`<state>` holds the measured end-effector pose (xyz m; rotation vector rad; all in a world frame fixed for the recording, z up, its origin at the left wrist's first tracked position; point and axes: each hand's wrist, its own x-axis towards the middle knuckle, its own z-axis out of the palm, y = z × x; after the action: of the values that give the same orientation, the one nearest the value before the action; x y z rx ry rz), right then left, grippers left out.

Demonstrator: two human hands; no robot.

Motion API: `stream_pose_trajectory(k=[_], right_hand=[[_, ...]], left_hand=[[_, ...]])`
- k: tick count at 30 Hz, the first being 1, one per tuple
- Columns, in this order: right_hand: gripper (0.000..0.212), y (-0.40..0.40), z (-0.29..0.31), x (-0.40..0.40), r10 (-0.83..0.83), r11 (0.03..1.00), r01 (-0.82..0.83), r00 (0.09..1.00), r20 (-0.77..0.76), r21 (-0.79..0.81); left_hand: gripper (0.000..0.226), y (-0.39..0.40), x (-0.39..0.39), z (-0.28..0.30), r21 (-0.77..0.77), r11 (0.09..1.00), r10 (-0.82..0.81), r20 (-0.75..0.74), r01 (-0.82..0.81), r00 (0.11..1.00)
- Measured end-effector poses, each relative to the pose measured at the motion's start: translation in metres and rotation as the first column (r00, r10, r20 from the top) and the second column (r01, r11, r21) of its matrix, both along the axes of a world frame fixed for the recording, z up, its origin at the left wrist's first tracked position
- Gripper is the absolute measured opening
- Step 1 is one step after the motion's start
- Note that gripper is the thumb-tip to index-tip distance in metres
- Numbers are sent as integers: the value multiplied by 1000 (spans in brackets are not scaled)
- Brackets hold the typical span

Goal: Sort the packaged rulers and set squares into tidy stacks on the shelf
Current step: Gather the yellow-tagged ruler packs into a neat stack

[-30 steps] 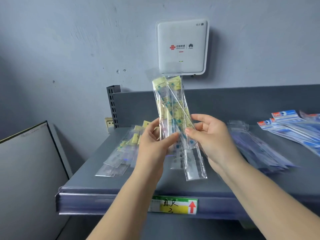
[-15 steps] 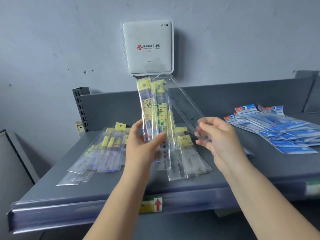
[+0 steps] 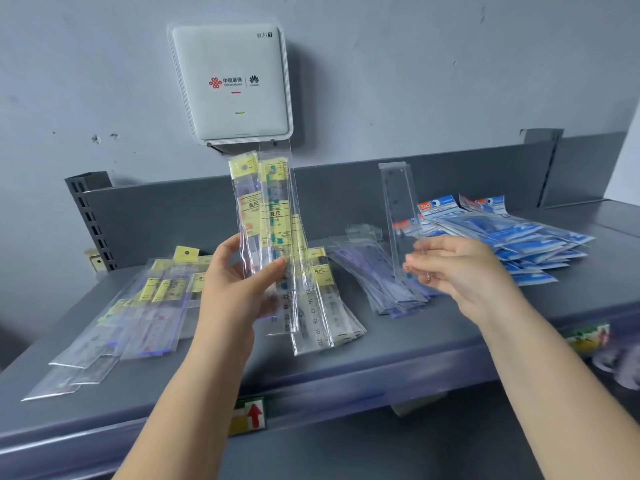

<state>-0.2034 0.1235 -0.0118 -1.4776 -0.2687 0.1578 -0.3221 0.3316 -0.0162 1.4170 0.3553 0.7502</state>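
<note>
Right hand (image 3: 464,268) pinches clear ruler packet (image 3: 398,216) upright; lay flat on clear pile (image 3: 377,282) at 3 o'clock. Left hand (image 3: 239,282) grips yellow-label rulers (image 3: 270,216).

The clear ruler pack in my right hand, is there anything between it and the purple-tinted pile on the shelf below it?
Nothing visible. The right hand pinches the clear ruler pack upright, directly over the purple-tinted pile, with only air between. The blue-labelled packs lie further right, and the left hand's yellow-labelled bundle is apart.

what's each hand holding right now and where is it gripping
The left hand grips the yellow-labelled rulers near mid-length; the right hand pinches the clear ruler at its lower end.
</note>
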Motion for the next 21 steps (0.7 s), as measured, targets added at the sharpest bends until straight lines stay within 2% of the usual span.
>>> stream_pose_trajectory(k=[2,4,6,7,8,10,12,14,16,17,19,21], right_hand=[[21,1,-4,4,-16,995,20,999,40,-94],[26,4,-10,8,-77,933,136,980,185,-332],[35,7,-13,11,-83,735,316,920,383,-600],[39,8,-14,10,-60,651,375,892,447,-660],[43,10,-14,9,-37,612,406,872,488,-679],[42,16,-11,3,-10,636,429,835,549,-641],[34,27,-7,-7,-2,776,371,810,586,-510],[31,44,-2,-25,60,896,207,820,570,-392],[41,64,-1,-43,179,913,71,815,551,-401],[47,73,-3,-51,217,901,53,804,553,-431],[52,89,-5,-59,216,890,87,784,582,-447],[44,98,-7,-59,161,911,116,785,598,-396]], left_hand=[[59,-3,2,0,5,1000,-16,4,16,1000],[58,-4,3,0,11,1000,-18,2,18,1000],[59,-5,3,0,21,1000,-16,-7,16,1000],[59,-5,3,1,23,1000,-17,-10,17,1000],[59,-5,3,1,22,1000,-18,-10,18,1000],[58,-7,1,1,22,999,-26,-10,26,1000],[57,-7,-1,1,23,999,-41,-1,41,999],[56,-8,-2,1,19,999,-51,13,51,999],[55,-9,-3,1,23,998,-52,20,52,998],[55,-10,-3,1,22,998,-53,23,52,998],[54,-9,-5,1,9,999,-46,41,46,998],[52,-8,-7,1,-2,999,-44,53,44,998]])
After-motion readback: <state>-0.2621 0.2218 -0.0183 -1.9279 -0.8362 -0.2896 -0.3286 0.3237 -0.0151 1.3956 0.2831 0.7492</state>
